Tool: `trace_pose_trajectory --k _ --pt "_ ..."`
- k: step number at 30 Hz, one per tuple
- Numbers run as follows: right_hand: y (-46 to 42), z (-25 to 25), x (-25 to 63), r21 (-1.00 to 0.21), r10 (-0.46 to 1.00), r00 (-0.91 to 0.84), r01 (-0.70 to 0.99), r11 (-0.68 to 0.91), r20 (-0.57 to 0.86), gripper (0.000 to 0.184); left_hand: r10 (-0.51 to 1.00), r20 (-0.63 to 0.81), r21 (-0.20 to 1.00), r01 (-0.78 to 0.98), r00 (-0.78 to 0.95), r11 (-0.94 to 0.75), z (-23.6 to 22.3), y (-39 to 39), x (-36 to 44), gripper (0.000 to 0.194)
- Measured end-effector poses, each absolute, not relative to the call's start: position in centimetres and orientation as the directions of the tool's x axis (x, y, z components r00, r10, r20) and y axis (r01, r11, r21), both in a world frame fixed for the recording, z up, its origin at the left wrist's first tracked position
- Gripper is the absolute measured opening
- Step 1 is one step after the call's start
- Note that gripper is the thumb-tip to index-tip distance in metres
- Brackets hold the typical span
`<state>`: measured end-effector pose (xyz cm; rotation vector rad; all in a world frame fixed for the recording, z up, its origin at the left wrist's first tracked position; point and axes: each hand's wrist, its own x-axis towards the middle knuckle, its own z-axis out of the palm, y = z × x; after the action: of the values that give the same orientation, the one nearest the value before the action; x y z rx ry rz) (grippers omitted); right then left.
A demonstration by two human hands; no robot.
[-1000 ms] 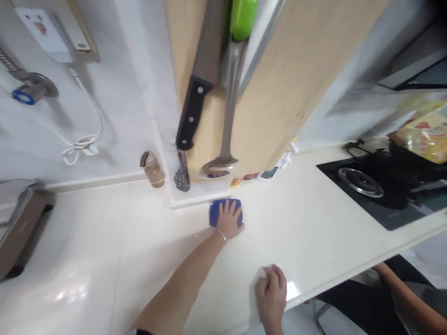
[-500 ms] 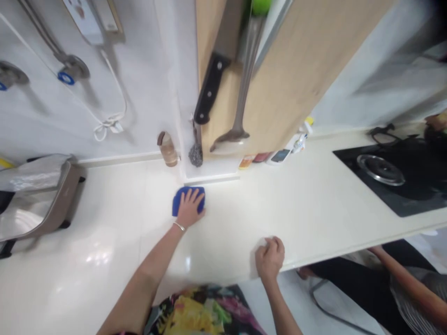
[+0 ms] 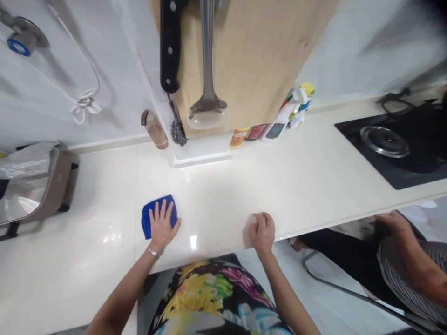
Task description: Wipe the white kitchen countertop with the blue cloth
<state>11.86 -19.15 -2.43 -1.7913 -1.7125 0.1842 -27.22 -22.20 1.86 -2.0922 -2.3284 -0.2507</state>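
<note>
My left hand [image 3: 162,224] lies flat with fingers spread on a folded blue cloth [image 3: 149,215], pressing it onto the cream countertop [image 3: 279,186] near the front edge. My right hand [image 3: 261,231] rests curled on the counter's front edge, fingers closed around something pale I cannot make out. A thin bracelet sits on my left wrist.
A wooden cabinet side [image 3: 254,60] hangs above with a black-handled knife [image 3: 170,46] and a metal ladle [image 3: 207,107]. A steel scourer [image 3: 178,132], a small jar [image 3: 154,129] and bottles [image 3: 279,123] line the wall. A black hob [image 3: 394,149] is right, an appliance [image 3: 35,186] left. Another person's arm [image 3: 412,251] is at lower right.
My left hand has slid the blue cloth leftward and toward me across the counter. My right hand has stayed curled at the front edge.
</note>
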Motion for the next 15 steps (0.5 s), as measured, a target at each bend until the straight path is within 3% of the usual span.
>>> trace_pose_trajectory --k 5,11,15 --pt "-18.8 -2.4 13.3 -0.560 0.944 0.141 0.827 0.053 0.298 0.032 0.999 -0.001 0.112 0.993 0.045 -0.044 2.5 -26.2 -20.5 0.074" --pt "-18.4 -2.0 13.0 -0.677 0.932 0.232 0.735 0.021 0.280 0.029 0.909 -0.144 0.232 0.906 0.391 -0.353 3.2 -25.3 -13.6 0.078" --pt "-18.3 -0.9 14.1 -0.873 0.939 0.289 0.487 0.024 0.187 0.029 0.798 -0.179 0.317 0.802 0.575 -0.507 3.4 -22.9 -10.0 0.079"
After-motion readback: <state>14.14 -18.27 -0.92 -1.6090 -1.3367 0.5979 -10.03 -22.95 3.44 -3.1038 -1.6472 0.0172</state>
